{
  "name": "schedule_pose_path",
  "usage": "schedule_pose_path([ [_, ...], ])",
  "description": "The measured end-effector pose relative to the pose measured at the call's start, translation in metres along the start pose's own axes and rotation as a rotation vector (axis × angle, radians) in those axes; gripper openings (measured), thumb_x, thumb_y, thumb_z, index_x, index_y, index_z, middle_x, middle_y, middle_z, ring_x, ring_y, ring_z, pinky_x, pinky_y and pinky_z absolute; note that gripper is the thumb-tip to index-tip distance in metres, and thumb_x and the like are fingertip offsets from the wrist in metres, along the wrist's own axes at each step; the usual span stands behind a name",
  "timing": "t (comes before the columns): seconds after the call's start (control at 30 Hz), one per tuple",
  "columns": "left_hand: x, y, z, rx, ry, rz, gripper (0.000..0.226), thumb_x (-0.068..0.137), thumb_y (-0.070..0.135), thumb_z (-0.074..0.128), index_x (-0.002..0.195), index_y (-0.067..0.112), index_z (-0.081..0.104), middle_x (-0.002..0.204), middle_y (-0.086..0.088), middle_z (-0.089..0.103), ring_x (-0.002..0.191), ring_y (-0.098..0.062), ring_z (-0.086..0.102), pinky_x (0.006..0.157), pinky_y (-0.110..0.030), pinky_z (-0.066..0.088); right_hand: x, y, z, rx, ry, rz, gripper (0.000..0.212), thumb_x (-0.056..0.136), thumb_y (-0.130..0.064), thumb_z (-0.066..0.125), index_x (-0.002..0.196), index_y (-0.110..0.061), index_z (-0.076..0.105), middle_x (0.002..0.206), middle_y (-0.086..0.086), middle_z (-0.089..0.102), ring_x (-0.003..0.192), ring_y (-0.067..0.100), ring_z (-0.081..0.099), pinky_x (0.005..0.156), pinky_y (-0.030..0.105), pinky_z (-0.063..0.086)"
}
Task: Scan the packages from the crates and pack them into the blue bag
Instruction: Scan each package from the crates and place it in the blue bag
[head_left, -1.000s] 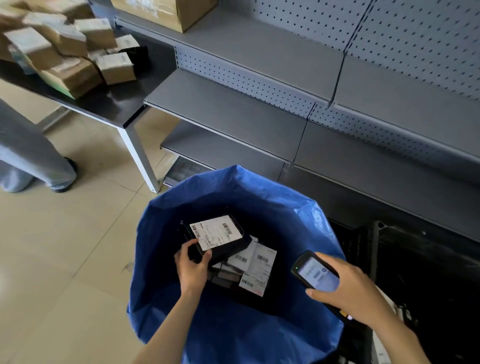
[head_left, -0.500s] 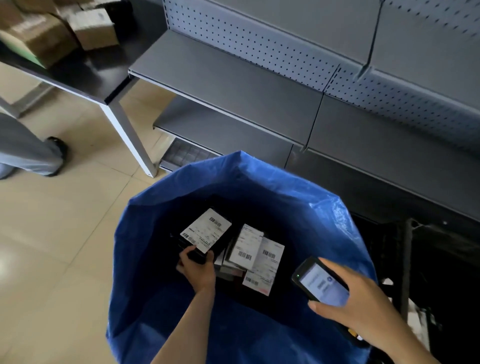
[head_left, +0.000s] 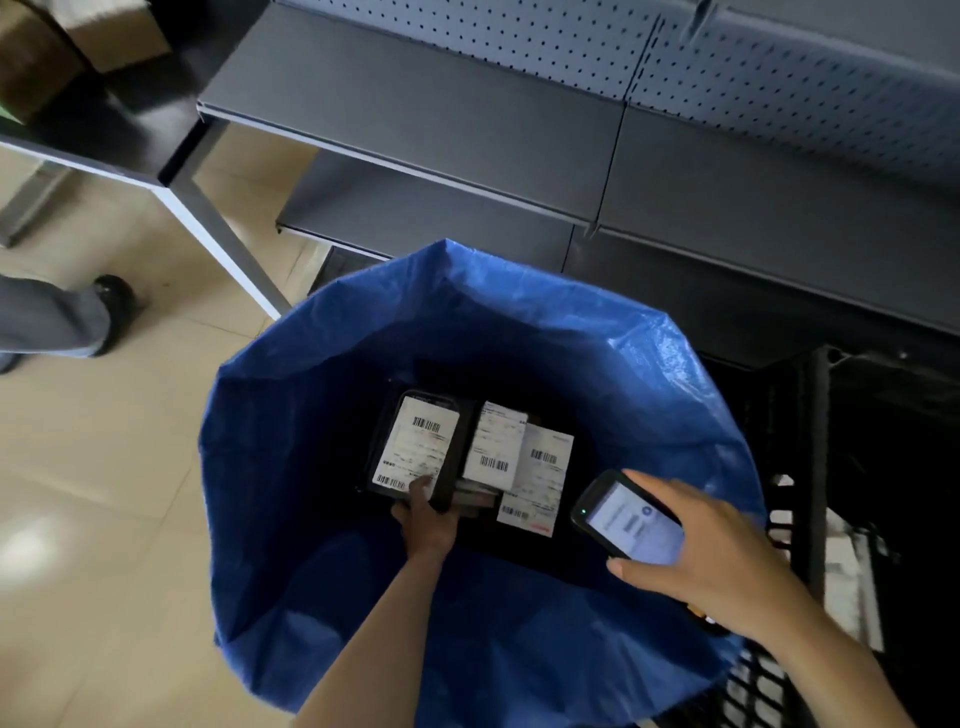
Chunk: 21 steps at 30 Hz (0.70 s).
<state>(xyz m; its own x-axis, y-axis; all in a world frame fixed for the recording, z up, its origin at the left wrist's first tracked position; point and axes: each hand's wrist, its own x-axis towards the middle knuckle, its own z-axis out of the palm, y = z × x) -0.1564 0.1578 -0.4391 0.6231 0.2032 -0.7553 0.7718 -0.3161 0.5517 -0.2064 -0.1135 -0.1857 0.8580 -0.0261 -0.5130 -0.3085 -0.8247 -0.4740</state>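
Your left grip (head_left: 426, 519) reaches deep into the blue bag (head_left: 291, 467), thumb on the white label and fingers clamped on the near end of a black package (head_left: 415, 447) that lies flat at the bottom. Two more labelled packages (head_left: 496, 447) sit just to its right, overlapping each other, barcodes up. Your right grip (head_left: 711, 561) is wrapped round a handheld scanner (head_left: 628, 525), screen lit & facing you, over the bag's right side. A black crate (head_left: 810, 467) stands beside the bag at right. Behind: grey shelving (head_left: 415, 104). Upper left: a dark worktop (head_left: 119, 130) w/ cardboard boxes (head_left: 104, 31). Far left: another person's shoe (head_left: 111, 296) on the tiled floor (head_left: 104, 519).
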Motion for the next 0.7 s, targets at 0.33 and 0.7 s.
schedule_pose_path([
  [0.33,-0.039,0.023,-0.056,0.68,-0.102,0.385,0.058,0.093,0.016,0.067,0.148,0.022,0.048,0.147,-0.015,0.039,0.129,-0.036,0.047,0.11,-0.043,0.045,-0.032,0.003,0.017,0.022,0.095,-0.02,0.098,0.055,-0.075,0.074,0.143,-0.05,0.04,0.118,-0.024,0.056,0.111,0.003,0.059,0.091,0.033,0.053],
  [0.7,-0.166,0.125,-0.026,0.847,-0.113,0.961,0.056,0.098,0.022,0.062,0.151,0.028,0.045,0.156,-0.001,0.037,0.141,-0.027,0.035,0.109,-0.045,0.043,-0.112,0.048,-0.018,0.106,0.276,0.138,0.107,0.059,-0.071,0.072,0.155,-0.049,0.029,0.123,-0.019,0.052,0.117,0.014,0.06,0.092,0.038,0.051],
])
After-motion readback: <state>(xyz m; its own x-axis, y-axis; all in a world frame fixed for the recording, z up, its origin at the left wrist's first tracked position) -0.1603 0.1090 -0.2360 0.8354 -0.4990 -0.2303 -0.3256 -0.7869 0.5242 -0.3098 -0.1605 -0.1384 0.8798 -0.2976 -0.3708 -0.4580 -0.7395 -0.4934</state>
